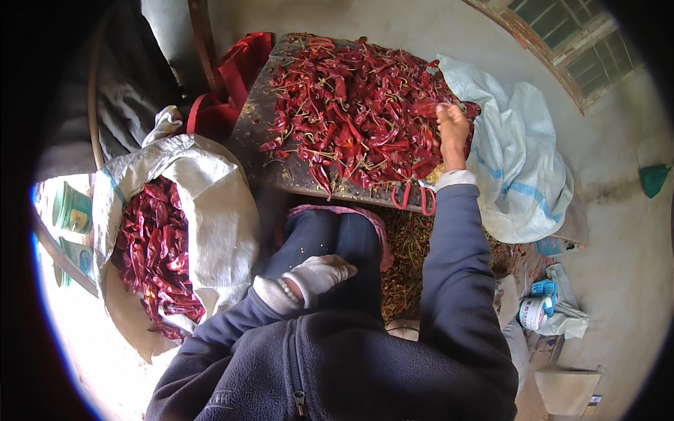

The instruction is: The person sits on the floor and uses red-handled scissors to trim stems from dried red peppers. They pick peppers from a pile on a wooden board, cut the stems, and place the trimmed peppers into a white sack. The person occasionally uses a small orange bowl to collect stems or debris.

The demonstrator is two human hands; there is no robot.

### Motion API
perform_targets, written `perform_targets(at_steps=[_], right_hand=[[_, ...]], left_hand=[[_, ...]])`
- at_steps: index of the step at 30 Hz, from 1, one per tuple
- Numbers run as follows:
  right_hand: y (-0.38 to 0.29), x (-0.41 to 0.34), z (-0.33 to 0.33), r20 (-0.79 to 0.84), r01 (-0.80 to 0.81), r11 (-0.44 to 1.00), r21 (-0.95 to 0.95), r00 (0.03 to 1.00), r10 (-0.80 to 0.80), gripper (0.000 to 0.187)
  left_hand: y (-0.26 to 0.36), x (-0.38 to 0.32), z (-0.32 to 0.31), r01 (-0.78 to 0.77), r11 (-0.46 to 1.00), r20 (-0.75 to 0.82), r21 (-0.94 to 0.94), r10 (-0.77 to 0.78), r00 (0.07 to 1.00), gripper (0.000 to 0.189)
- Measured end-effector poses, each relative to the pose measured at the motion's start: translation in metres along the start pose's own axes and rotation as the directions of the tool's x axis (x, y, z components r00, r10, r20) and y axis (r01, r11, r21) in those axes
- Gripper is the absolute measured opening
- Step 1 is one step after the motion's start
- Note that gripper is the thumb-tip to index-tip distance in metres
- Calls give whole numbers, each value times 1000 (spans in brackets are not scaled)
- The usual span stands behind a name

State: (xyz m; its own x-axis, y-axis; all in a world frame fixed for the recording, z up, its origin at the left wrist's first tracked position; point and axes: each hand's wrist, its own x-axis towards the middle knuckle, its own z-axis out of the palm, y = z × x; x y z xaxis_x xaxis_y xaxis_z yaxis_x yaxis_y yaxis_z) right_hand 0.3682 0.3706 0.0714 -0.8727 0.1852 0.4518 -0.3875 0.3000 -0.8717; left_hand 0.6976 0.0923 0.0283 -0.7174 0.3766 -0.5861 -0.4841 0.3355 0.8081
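A heap of dried red chili peppers (347, 116) with stems covers most of a dark low table (253, 126). At the heap's right side my bare right hand (452, 123) pinches a dried red chili pepper (424, 108) by one end. Below that hand, red-handled scissors (423, 201) stick out over the table's near edge, their blades hidden. My left hand (324, 273), in a whitish knitted glove, rests on my dark trousers (310, 237). Its fingers point right and look close together; the palm side is hidden.
To the left stands a white woven sack (221, 210) holding dried chilies (158, 247). Another woven sack (513, 152) slumps against the table's right side. Stems and scraps (403, 263) litter the floor. A red bag (245, 63) and green tubs (71, 208) are at left, a white bucket (531, 314) at right.
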Motion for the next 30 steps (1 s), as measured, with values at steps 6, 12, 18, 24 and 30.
perform_targets(at_steps=[6,12,18,24,30], right_hand=[[-36,-20,25,165,-387,787,480,921,352,6],[-49,-156,49,705,-769,-15,639,578,412,13],[-68,-263,57,906,-804,-422,418,335,259,16],[-73,-304,56,952,-857,-415,306,260,164,19],[-35,-259,-7,296,-336,913,-229,870,395,26]], left_hand=[[3,15,-16,-53,970,-1,-237,55,999,33],[31,28,-29,-476,681,-382,-556,299,874,33],[44,14,-37,-713,523,-547,-467,463,698,55],[32,-4,-35,-628,640,-419,-443,472,776,36],[19,-6,-34,-525,748,-399,-407,372,838,30]])
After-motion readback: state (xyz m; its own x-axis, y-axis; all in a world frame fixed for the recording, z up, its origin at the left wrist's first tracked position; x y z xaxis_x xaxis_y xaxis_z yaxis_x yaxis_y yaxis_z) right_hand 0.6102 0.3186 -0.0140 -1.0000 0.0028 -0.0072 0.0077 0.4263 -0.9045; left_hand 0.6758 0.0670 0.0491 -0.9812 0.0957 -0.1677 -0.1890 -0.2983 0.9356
